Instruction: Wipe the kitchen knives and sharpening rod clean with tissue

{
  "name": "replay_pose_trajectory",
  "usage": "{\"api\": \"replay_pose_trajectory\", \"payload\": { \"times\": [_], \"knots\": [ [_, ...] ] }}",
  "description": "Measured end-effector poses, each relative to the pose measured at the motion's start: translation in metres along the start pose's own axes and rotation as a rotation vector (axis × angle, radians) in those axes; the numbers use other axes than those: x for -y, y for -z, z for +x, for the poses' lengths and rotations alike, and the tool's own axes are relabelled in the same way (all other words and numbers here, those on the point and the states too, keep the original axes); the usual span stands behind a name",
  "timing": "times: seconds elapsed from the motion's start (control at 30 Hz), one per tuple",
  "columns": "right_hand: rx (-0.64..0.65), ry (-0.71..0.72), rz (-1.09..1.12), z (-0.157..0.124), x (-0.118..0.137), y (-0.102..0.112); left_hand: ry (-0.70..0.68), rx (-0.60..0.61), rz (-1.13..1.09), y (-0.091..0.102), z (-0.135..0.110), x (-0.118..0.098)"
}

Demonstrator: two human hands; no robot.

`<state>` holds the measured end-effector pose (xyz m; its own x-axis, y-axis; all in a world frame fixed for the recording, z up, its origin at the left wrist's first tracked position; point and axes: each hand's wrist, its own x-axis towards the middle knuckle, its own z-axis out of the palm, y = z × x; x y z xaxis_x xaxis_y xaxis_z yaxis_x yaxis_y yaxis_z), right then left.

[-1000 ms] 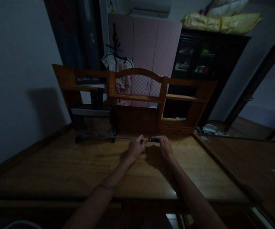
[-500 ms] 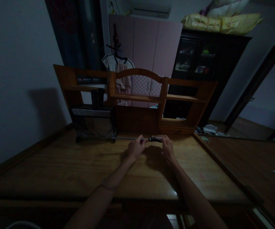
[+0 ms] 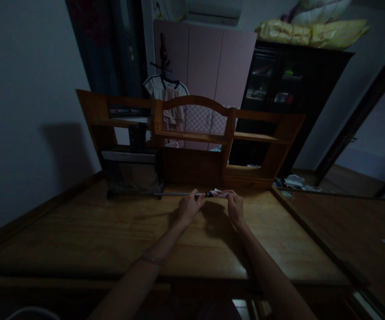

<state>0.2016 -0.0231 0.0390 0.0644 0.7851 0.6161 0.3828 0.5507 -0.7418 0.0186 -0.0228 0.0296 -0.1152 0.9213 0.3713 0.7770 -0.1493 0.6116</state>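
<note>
White cloth or tissue (image 3: 219, 194) has come over most of the black handle (image 3: 209, 194), which showed more bare half a second ago. The right hand (image 3: 235, 209) has its fingers closed on the covered end; the left hand (image 3: 189, 208) pinches the slim, straight rod (image 3: 172, 194) joined to it, above the worktop (image 3: 112, 235). A dark glass-fronted cabinet (image 3: 270, 84) holds small items too dim to name, with crinkled yellow bundles (image 3: 312, 34) on top. An open-shelved wooden hutch (image 3: 192, 166) stands along the back. At left, near the rod's tip, sits a boxy dark unit (image 3: 130, 157) with a silvery band and crumpled clear film. The worktop's wood is smooth and glossy.
</note>
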Motion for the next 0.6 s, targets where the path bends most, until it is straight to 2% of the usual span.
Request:
{"api": "replay_pose_trajectory", "payload": {
  "times": [0.13,0.3,0.47,0.6],
  "knots": [
    [0.019,-0.006,-0.066,-0.001,-0.007,0.000,0.018,-0.045,-0.040,-0.002,0.004,0.007],
    [-0.038,-0.128,-0.236,-0.002,-0.015,-0.001,0.032,-0.128,-0.169,-0.002,0.012,0.016],
    [-0.082,-0.365,0.123,0.001,-0.024,0.000,0.002,-0.124,-0.213,-0.002,0.010,0.011],
    [-0.077,-0.469,0.338,0.007,-0.035,-0.004,-0.080,-0.071,-0.218,-0.006,0.007,0.006]
  ]
}}
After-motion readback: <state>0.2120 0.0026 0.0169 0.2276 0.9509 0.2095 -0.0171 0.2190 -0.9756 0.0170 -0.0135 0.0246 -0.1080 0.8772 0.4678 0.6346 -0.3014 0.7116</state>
